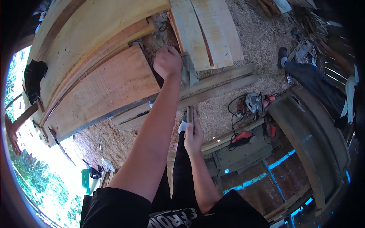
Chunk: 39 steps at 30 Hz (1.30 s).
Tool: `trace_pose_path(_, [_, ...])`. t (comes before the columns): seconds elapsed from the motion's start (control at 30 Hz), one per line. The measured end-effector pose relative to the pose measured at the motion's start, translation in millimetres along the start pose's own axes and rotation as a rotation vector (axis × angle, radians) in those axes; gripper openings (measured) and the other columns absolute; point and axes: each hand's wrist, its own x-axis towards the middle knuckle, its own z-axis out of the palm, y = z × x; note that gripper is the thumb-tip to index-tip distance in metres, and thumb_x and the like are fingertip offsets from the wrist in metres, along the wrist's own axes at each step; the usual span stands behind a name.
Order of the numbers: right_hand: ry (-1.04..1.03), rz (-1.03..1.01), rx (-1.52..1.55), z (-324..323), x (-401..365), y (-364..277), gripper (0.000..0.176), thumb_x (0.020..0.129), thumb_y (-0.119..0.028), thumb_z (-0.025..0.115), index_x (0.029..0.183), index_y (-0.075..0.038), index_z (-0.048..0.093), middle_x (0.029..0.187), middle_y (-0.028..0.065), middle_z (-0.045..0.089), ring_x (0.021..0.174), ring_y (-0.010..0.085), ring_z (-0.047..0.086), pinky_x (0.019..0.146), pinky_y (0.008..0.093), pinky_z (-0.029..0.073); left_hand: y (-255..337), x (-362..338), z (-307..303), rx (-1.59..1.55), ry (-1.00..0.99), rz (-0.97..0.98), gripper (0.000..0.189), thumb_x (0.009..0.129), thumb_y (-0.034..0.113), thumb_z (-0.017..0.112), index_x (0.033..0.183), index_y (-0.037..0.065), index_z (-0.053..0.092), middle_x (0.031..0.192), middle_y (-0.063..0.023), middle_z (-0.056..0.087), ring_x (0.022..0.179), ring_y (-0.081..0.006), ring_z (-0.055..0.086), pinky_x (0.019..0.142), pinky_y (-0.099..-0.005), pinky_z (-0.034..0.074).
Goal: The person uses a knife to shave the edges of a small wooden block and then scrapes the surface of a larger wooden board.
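Note:
My left hand (167, 62) is closed in a fist at the gap between a wide wooden panel (110, 85) and the pale boards. What its fingers grip is hidden, and I cannot tell what it is. Right beside its knuckles stands a thin greyish strip (186, 70). Lower down, in front of my legs, my right hand (194, 138) is wrapped round a narrow, wood-coloured bar (190, 116), held upright in this view. Two long planks (216, 91) pass between the two hands.
Pale boards (211, 30) lie ahead over sawdust-covered ground (254, 41). On the right are a corded power saw (254, 103), a red-and-black tool (242, 136) and curved wooden pieces (304, 133). Another person's leg (311, 78) reaches in at far right. Dark cloth (35, 78) hangs at left.

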Motion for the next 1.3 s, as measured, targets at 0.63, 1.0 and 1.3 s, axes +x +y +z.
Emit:
trace_pose_path(0.63, [0.047,-0.168,-0.08,-3.7,-28.3,30.1,0.053,0.107,-0.022,0.051,0.157,-0.004,0.042,0.121,0.0139,0.073,0.066,0.0069,0.052,0.06,0.0242,0.044,0.9,5.8,4.4,0.079,0.029,0.031,0.034,0.095,0.027,0.057,0.071,0.004,0.065,0.079,-0.0211,0.07,0.07,-0.0409,0.07,0.064,-0.0512,0.056])
trace_pose_path(1.0, [-0.022,0.083,-0.143,-3.1,-18.4,13.7,0.053,0.107,-0.026,0.051,0.156,-0.006,0.045,0.111,0.0133,0.074,0.073,0.0105,0.063,0.069,0.0271,0.051,3.2,4.0,0.4,0.069,-0.013,0.032,0.034,0.097,0.028,0.056,0.075,0.003,0.068,0.082,-0.021,0.071,0.073,-0.0402,0.071,0.066,-0.0508,0.056])
trace_pose_path(1.3, [0.034,-0.105,-0.173,13.2,27.6,-1.5,0.054,0.106,-0.021,0.052,0.155,0.001,0.043,0.122,0.0164,0.073,0.079,0.0079,0.066,0.072,0.0237,0.051,1.2,5.2,-0.2,0.085,-0.091,-0.005,0.043,0.099,0.033,0.049,0.083,0.001,0.071,0.088,-0.0237,0.072,0.082,-0.0425,0.071,0.075,-0.0519,0.055])
